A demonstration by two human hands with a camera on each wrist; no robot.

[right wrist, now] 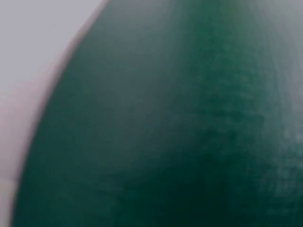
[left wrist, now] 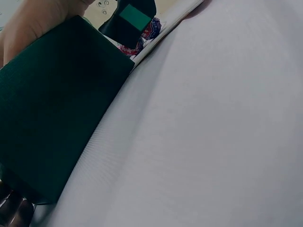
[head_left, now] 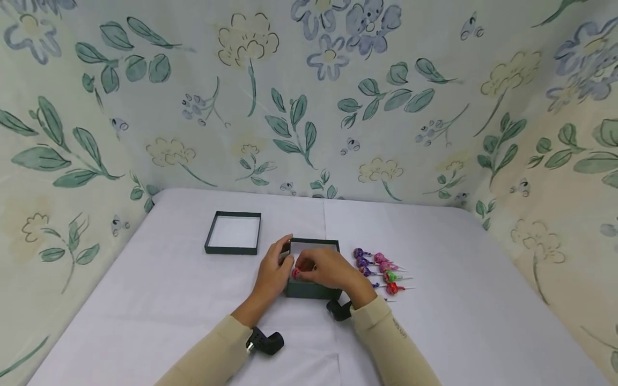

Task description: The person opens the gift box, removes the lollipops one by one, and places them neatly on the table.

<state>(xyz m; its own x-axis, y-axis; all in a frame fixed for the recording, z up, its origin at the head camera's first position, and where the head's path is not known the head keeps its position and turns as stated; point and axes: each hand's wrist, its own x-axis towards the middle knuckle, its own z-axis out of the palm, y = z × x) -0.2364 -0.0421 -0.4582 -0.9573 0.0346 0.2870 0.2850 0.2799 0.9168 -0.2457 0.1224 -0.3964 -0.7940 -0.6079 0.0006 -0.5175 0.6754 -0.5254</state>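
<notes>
A dark green open box point(head_left: 313, 291) stands on the table, its inside pale. My left hand point(head_left: 271, 274) grips the box by its left side; in the left wrist view the box's green wall point(left wrist: 61, 99) fills the left, with fingertips point(left wrist: 21, 213) at its lower corner. Over the box's left part, my right hand point(head_left: 330, 267) pinches a red-pink wrapped lollipop point(head_left: 295, 273) between thumb and fingers. Its stick is hidden by the hand. The right wrist view holds only a blurred close-up of the green box wall point(right wrist: 142, 118).
Right of the box lie several wrapped lollipops: purple point(head_left: 362, 262), pink point(head_left: 380, 258), green point(head_left: 389, 276) and red point(head_left: 393, 288) ones, partly behind the right wrist. The green-rimmed lid point(head_left: 232, 250) lies upturned at the back left. A floral cloth point(head_left: 289, 171) hangs behind the white table.
</notes>
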